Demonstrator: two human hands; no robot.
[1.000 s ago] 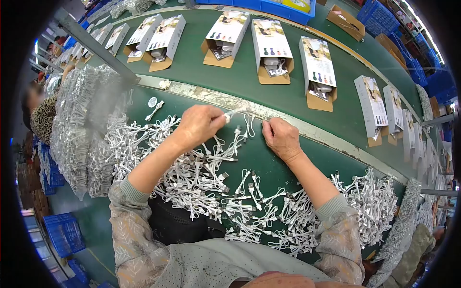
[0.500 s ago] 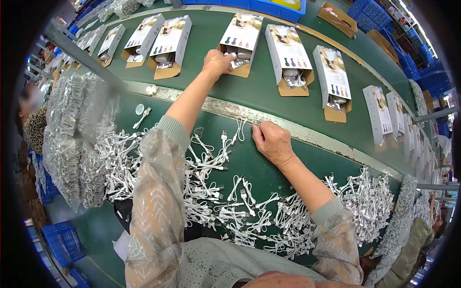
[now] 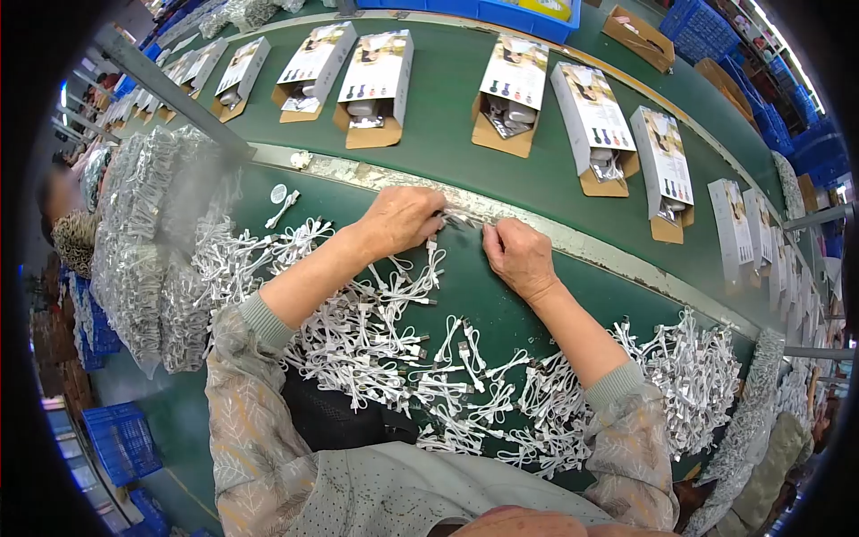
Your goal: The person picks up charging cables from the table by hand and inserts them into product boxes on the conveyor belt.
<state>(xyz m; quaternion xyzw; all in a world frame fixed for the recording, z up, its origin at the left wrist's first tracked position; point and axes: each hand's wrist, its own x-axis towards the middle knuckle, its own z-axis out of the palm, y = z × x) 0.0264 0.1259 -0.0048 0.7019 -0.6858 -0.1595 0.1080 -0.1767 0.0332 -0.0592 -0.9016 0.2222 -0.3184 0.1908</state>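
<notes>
My left hand (image 3: 400,220) is closed at the near edge of the metal rail (image 3: 358,174), with a blurred white cable (image 3: 461,217) at its fingertips. Just right of it, my right hand (image 3: 522,257) is closed with thumb against the fingers; whether it pinches the cable's other end is hidden. Below both hands lies a loose pile of short white cables (image 3: 344,336) on the green table. Beyond the rail, white printed boxes (image 3: 510,76) stand in a row on the green belt (image 3: 438,107), their brown flaps open toward me and small items inside.
Bags of bundled cables (image 3: 148,242) hang or stand at the left beside a metal post (image 3: 170,85). Another heap of cables (image 3: 689,376) lies at the right. A blue bin (image 3: 501,12) and an open carton (image 3: 638,38) are beyond the belt. A person (image 3: 70,219) sits far left.
My left hand has come back from a box on the belt to the rail, beside my right hand, and a cable shows at its fingers. The boxes have shifted rightward.
</notes>
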